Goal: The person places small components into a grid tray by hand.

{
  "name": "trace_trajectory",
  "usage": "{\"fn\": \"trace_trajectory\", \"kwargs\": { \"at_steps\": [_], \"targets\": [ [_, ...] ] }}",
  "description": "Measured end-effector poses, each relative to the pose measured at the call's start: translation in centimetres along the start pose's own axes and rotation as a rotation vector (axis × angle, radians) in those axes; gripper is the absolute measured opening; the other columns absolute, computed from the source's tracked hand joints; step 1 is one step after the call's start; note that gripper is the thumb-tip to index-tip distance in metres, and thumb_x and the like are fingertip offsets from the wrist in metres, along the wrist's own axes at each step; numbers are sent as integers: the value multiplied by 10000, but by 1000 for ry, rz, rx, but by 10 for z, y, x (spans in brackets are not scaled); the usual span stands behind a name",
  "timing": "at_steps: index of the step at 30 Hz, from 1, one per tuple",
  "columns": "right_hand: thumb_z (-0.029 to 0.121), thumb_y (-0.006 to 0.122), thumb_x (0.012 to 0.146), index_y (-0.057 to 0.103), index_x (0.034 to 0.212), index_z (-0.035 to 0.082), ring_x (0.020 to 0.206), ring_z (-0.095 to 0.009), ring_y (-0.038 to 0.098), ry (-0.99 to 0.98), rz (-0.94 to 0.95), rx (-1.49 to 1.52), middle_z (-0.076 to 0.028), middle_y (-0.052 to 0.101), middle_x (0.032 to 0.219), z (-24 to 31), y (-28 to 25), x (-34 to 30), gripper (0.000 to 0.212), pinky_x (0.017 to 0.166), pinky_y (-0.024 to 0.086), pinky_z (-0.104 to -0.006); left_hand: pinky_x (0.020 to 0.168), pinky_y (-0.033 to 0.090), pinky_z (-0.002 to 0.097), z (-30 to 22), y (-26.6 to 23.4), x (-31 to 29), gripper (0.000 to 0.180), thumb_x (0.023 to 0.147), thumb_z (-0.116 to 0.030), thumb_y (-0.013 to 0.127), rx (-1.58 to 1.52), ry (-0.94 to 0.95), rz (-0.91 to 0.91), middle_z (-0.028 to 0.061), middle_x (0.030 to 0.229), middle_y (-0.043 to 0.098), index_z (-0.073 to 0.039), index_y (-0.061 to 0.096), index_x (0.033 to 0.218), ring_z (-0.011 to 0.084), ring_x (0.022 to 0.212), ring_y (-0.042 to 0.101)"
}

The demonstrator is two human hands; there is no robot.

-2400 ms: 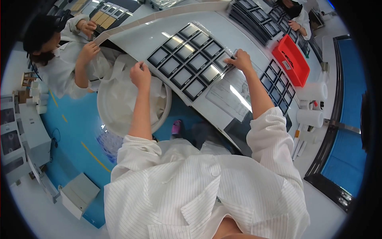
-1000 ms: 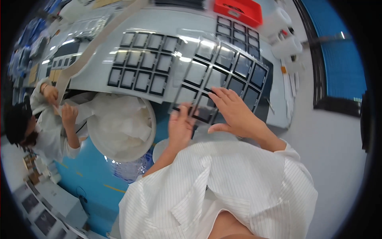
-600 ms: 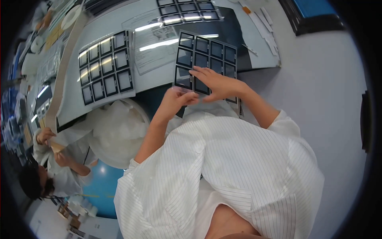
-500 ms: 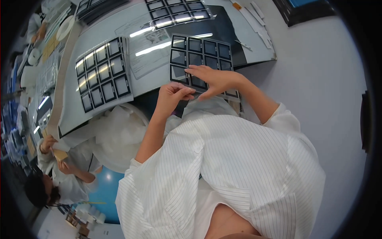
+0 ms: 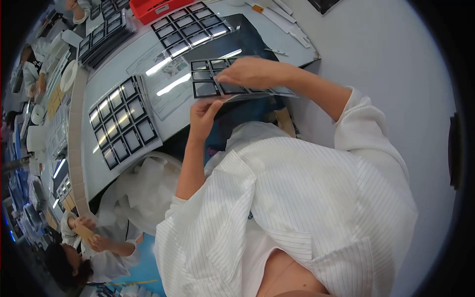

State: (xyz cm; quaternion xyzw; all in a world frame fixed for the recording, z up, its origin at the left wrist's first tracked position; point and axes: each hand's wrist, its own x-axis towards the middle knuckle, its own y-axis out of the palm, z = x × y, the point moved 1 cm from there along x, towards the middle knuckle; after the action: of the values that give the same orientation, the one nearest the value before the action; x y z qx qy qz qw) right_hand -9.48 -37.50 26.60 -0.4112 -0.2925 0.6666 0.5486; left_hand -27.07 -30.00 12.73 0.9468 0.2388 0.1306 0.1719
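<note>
A sheet of small black-framed rectangular panels [image 5: 205, 89] lies in front of me at the near edge of the table. My left hand [image 5: 202, 118] pinches its near edge at the left corner, thumb and fingers pressed together. Across the sheet's middle lies my right hand [image 5: 250, 72], fingers stretched out toward the left and covering several panels. I cannot tell whether its fingertips press on the sheet or hover just above it. Clear film shows along the sheet's near edge. To the left, a stack of similar panel sheets [image 5: 122, 123] rests on the table.
Another panel sheet [image 5: 190, 29] lies farther back on a dark mat [image 5: 246, 37], near a red tray [image 5: 148, 11]. White strips [image 5: 284, 22] lie at the right corner. A bin lined with white plastic [image 5: 148, 190] stands below the table, near a co-worker's hands [image 5: 91, 235].
My view has shifted. My left hand now pinches the sheet's edge, which looks raised and tilted. My right hand has moved flatter across the panels.
</note>
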Motion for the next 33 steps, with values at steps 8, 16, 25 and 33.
{"fn": "trace_trajectory", "kwargs": {
  "at_steps": [8,16,25,33],
  "targets": [
    [189,530,888,625,875,37,797,-296,655,-42,-29,-453,-123,654,820,30,27,-4,180,659,544,-388,894,456,302,12,20,-43,258,896,-136,611,-144,-208,-39,129,999,677,32,617,1093,200,997,619],
    [109,613,759,570,839,8,790,-274,660,-112,-261,-431,-104,611,847,43,46,4,136,629,549,-346,678,458,221,26,60,-9,173,921,-150,589,-113,-88,-168,87,865,674,13,585,976,126,772,635],
    [159,615,847,585,1042,31,701,-251,615,-88,-587,-422,-92,613,786,14,-20,13,235,649,507,-329,684,486,221,62,37,-51,201,920,-172,607,-51,-275,-248,92,942,690,10,643,997,133,816,652],
    [157,468,843,456,1268,-49,1067,-318,496,26,272,-40,-226,526,1140,27,16,-12,472,933,390,-388,1034,379,361,18,-78,-58,399,865,-117,489,-353,-284,30,163,1194,573,83,497,1210,247,1121,548]
  ]
}}
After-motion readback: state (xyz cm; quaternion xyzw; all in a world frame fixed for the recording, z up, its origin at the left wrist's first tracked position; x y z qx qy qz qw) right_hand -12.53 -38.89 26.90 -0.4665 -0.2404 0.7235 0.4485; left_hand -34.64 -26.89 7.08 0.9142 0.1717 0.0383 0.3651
